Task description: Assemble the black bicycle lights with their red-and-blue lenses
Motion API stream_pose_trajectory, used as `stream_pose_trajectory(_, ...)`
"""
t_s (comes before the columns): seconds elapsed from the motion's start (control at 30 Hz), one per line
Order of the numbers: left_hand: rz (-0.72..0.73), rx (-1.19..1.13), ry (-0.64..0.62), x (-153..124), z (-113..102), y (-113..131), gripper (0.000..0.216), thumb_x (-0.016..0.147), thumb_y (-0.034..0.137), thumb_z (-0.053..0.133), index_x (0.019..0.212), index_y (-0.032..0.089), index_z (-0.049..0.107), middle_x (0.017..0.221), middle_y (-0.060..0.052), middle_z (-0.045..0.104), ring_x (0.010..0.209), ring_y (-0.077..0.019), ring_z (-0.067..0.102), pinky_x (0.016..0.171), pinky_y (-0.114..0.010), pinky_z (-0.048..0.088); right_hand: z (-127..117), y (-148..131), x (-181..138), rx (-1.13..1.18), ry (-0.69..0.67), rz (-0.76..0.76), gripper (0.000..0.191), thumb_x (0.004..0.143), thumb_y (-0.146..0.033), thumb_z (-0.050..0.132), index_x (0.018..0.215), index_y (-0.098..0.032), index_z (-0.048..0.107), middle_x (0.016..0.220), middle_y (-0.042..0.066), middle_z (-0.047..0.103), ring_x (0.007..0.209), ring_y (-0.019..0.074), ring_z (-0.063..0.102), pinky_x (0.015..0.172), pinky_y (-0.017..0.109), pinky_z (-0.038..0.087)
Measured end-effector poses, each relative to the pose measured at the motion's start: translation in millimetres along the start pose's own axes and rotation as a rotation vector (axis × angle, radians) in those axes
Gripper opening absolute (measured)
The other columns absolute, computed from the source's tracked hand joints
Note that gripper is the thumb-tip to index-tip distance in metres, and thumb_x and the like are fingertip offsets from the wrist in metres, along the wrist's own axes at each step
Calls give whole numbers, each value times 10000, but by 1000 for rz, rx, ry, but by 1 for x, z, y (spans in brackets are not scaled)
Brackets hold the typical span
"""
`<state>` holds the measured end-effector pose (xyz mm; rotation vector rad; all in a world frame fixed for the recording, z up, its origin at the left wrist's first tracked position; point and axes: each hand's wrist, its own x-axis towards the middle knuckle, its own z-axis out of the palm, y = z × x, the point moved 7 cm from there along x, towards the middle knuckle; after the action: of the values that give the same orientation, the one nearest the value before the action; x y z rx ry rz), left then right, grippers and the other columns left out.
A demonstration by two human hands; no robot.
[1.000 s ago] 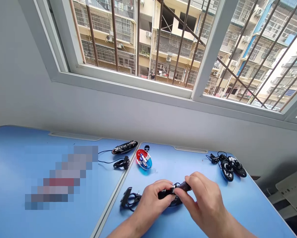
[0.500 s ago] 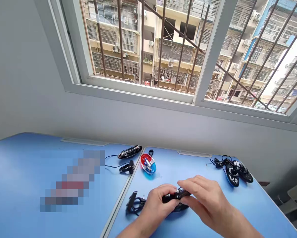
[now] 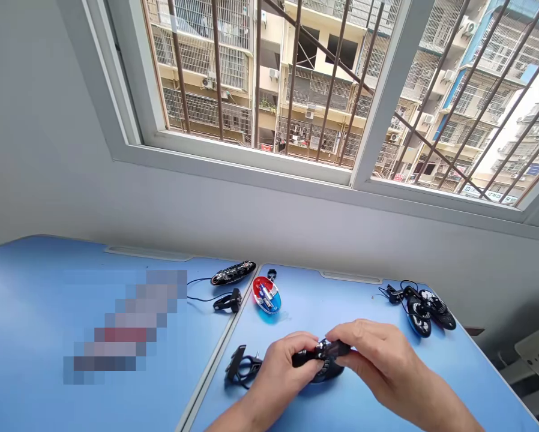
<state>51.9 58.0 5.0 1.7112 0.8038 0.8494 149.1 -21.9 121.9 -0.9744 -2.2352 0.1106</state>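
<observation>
Both my hands hold one small black oval device (image 3: 320, 353) just above the blue table (image 3: 364, 396). My left hand (image 3: 282, 366) pinches its left end with thumb and fingers. My right hand (image 3: 377, 355) grips its right end, fingers curled over it. A black clamp bracket (image 3: 240, 366) on a thin wire lies on the table just left of my left hand. The underside of the device is hidden by my fingers.
A red and blue clear oval shell (image 3: 266, 294) lies behind my hands. A black oval part (image 3: 233, 273) and a small black bracket (image 3: 228, 300) with a wire sit on the left table. Black and blue parts (image 3: 425, 309) are piled at the right. A wall and barred window stand behind.
My hands have stayed on the black device, with the right fingers shifting over its end. The camera view has tilted slightly, moving the table contents a little in the picture.
</observation>
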Motion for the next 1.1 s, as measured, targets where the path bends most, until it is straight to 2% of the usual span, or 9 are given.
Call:
stream_pose_trajectory(0.17, -3, 3, -4, 0, -1, 0, 148, 700, 223, 584, 723, 188, 726, 862, -44, 717, 868, -240, 659, 809, -283, 480, 4, -2, -2, -75, 44, 57, 91, 986, -174, 470, 1008, -189, 557, 753, 35, 658, 635, 154, 598, 578, 248, 484)
stream_pose_trajectory(0.3, -4, -24, -15, 0, 0, 2, 161, 729, 270, 600, 735, 180, 734, 894, -63, 717, 892, -253, 662, 827, -300, 486, 9, 0, -6, -158, 160, 78, 43, 953, -163, 479, 930, -184, 509, 721, 34, 594, 583, 148, 562, 531, 247, 476)
stream_pose_trajectory(0.43, 6, -22, -22, 0, 0, 2, 169, 734, 259, 584, 749, 175, 730, 899, -69, 725, 888, -255, 665, 824, -305, 489, 13, 4, -9, -164, 259, 75, 34, 939, -165, 491, 920, -193, 484, 718, 24, 565, 575, 139, 552, 521, 240, 479)
stream_pose_trajectory(0.5, 11, -22, -24, 0, 0, 3, 172, 739, 264, 578, 749, 176, 726, 889, -65, 730, 886, -254, 665, 818, -302, 487, 13, 7, -8, -124, 275, 62, 41, 941, -173, 504, 975, -196, 498, 732, 22, 577, 595, 139, 562, 534, 238, 486)
stream_pose_trajectory(0.67, 4, 2, 1, 1, -3, 2, 133, 708, 252, 596, 697, 179, 707, 831, -41, 735, 817, -240, 656, 788, -293, 480, 11, 3, -2, -33, 150, -71, 338, 964, -143, 493, 1290, -225, 464, 825, 46, 627, 660, 144, 573, 576, 239, 502)
stream_pose_trajectory(0.77, 2, 1, -5, 2, -2, 1, 133, 699, 238, 597, 712, 180, 716, 837, -37, 738, 832, -239, 653, 800, -292, 472, 6, 2, 0, 5, 36, -59, 385, 977, -147, 470, 1355, -214, 443, 929, 86, 654, 740, 162, 589, 638, 266, 524)
stream_pose_trajectory(0.9, 7, 5, -1, 2, -1, -1, 144, 703, 233, 583, 712, 185, 718, 838, -35, 731, 842, -233, 649, 807, -286, 467, 0, 1, -2, 54, -69, -36, 473, 965, -91, 436, 1421, -213, 395, 1146, 122, 635, 975, 193, 603, 810, 316, 533)
stream_pose_trajectory(0.97, 1, 17, 10, 2, -2, -2, 137, 690, 220, 578, 700, 189, 712, 810, -28, 723, 811, -225, 645, 790, -281, 467, 0, 1, -3, 89, -73, -55, 513, 951, -56, 439, 1433, -225, 382, 1180, 111, 634, 1019, 189, 598, 851, 320, 524)
stream_pose_trajectory(1.1, 1, 9, 8, 1, -1, -3, 138, 695, 227, 586, 718, 187, 716, 839, -36, 729, 822, -228, 650, 798, -284, 471, 0, 2, -3, 141, -8, -118, 544, 944, -5, 438, 1427, -251, 388, 1107, 77, 682, 936, 157, 629, 805, 290, 528)
